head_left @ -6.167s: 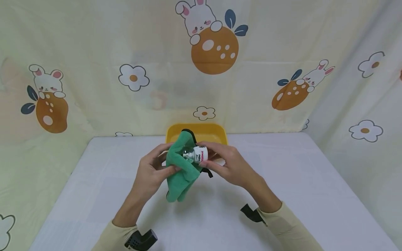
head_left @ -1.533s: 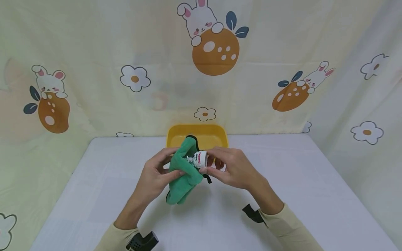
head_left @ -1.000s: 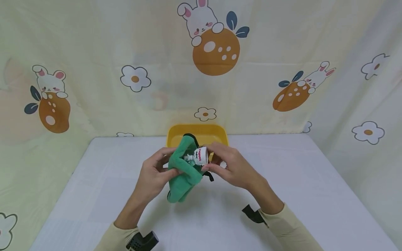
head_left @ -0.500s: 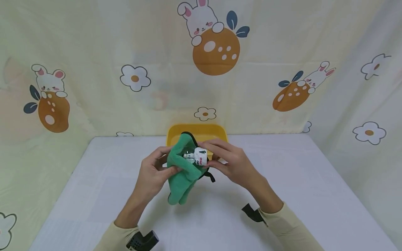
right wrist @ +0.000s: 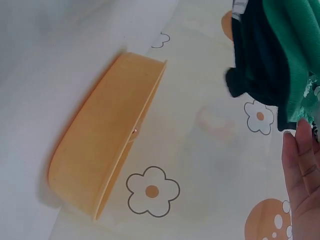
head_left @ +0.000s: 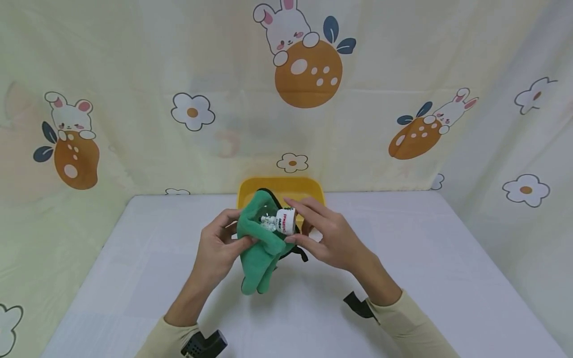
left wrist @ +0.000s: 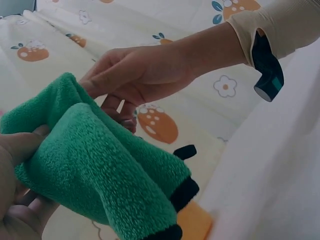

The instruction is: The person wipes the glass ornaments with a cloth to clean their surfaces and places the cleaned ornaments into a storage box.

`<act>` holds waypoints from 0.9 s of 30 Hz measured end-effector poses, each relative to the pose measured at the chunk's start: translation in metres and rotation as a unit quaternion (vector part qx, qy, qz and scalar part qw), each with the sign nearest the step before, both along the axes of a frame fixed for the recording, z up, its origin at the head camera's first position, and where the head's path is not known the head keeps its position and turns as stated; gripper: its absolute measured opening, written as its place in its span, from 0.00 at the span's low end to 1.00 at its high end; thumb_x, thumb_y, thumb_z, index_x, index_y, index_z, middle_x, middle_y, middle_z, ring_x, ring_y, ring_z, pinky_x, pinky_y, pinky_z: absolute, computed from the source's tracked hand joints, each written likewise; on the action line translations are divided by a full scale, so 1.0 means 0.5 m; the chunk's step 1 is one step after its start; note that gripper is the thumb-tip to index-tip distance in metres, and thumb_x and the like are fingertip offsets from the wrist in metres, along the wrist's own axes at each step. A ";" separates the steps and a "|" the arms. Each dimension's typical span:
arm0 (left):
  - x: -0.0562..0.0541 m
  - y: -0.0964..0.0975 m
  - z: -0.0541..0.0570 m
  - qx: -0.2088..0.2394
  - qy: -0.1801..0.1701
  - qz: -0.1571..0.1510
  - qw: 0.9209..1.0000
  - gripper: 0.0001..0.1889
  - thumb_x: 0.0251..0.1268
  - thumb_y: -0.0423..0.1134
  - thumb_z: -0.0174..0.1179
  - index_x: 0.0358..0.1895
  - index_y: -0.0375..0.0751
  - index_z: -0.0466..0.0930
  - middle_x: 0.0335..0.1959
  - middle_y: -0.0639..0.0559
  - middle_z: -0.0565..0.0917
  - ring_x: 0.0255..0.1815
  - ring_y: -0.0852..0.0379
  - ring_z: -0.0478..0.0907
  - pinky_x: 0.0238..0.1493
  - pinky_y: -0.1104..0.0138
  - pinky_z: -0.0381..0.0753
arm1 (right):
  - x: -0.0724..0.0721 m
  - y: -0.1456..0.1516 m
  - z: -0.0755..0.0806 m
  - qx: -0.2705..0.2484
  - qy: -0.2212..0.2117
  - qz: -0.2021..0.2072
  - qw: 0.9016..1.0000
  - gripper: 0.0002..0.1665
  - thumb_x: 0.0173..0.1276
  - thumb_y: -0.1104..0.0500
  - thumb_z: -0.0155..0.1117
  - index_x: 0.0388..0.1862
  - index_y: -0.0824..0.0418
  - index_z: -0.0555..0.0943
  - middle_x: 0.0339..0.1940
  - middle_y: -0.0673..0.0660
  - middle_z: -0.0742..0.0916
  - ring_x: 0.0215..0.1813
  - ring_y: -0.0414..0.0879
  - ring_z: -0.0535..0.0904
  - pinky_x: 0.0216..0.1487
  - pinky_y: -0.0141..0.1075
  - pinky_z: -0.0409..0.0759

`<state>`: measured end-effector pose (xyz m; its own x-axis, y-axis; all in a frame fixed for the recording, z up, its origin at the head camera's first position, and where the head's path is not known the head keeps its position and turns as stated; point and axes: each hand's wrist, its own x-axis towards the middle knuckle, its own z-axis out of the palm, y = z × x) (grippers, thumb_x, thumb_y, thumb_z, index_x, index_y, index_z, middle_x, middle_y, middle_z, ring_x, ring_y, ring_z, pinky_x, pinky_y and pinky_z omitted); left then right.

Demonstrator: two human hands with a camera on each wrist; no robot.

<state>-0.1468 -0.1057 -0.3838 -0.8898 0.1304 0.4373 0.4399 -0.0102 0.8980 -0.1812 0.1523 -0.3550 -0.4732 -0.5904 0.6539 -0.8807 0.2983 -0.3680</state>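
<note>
A small snow globe (head_left: 285, 221) with a clear dome and a white base with red lettering lies tilted sideways, its dome nested in a folded green cloth (head_left: 261, 236). This plush cloth has black trim and a black loop. My left hand (head_left: 220, 242) grips the cloth from the left, thumb in front, fingers behind. From the right, my right hand (head_left: 329, 233) holds the globe's base loosely, thumb below and fingers above and behind it. In the left wrist view the cloth (left wrist: 100, 165) hides the globe. At the right wrist view's edge my right hand's fingers (right wrist: 306, 165) reach the globe.
Behind the hands, a yellow tray (head_left: 248, 186) stands at the far edge of the white table (head_left: 380, 223). A patterned curtain (head_left: 215, 159) hangs directly behind it. Black devices (head_left: 203, 344) are strapped to both sleeves.
The globe's base has turned: a tree print faced up half a second ago, and red lettering faces up now. My right fingers have shifted around the base. The left hand keeps its hold.
</note>
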 end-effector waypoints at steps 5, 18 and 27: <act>0.003 0.002 -0.001 -0.017 0.005 -0.021 1.000 0.22 0.61 0.22 0.67 0.58 0.37 0.78 0.54 0.45 0.81 0.52 0.50 0.83 0.48 0.60 0.88 | 0.003 -0.003 0.003 -0.006 -0.009 -0.007 1.000 0.36 0.73 0.40 0.62 0.68 0.64 0.76 0.45 0.53 0.81 0.34 0.38 0.78 0.33 0.25 0.82; 0.006 0.019 -0.003 -0.043 0.036 -0.069 0.996 0.27 0.61 0.23 0.68 0.64 0.41 0.76 0.60 0.45 0.79 0.56 0.49 0.82 0.50 0.59 0.88 | 0.006 -0.007 0.017 -0.046 -0.062 0.050 0.996 0.37 0.64 0.43 0.70 0.64 0.66 0.78 0.45 0.55 0.86 0.40 0.42 0.82 0.40 0.32 0.88; 0.006 0.011 0.001 0.031 -0.013 -0.071 0.997 0.27 0.61 0.22 0.68 0.64 0.36 0.75 0.61 0.44 0.77 0.61 0.42 0.78 0.56 0.58 0.85 | 0.000 0.008 0.021 -0.033 -0.097 0.121 0.987 0.33 0.65 0.63 0.72 0.69 0.66 0.76 0.50 0.55 0.80 0.50 0.45 0.77 0.47 0.35 0.85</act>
